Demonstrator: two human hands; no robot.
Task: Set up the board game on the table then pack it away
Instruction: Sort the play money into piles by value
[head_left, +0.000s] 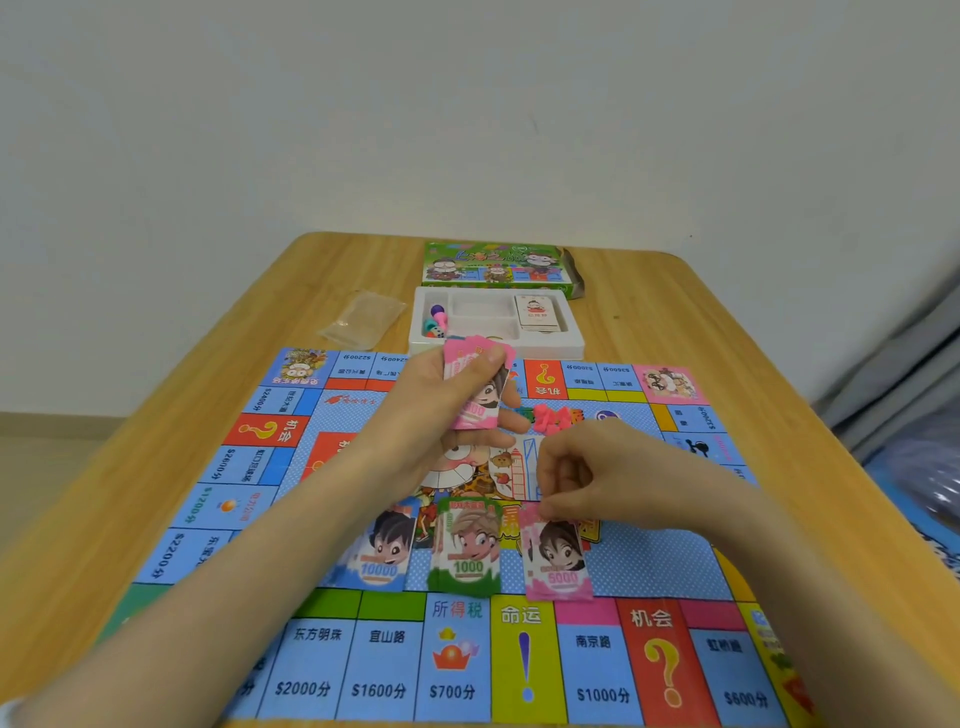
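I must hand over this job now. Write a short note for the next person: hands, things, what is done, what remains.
Left hand grips a stack of pink notes above the board.
Right hand pinches the top of the pink 5000 pile on the board.
Blue 10000 pile and green 1000 pile lie beside it.
Cards and pawns sit in the white tray, box behind it.
Done: board spread, notes partly dealt.
Left: finish the notes, set out cards and pawns, then pack away.
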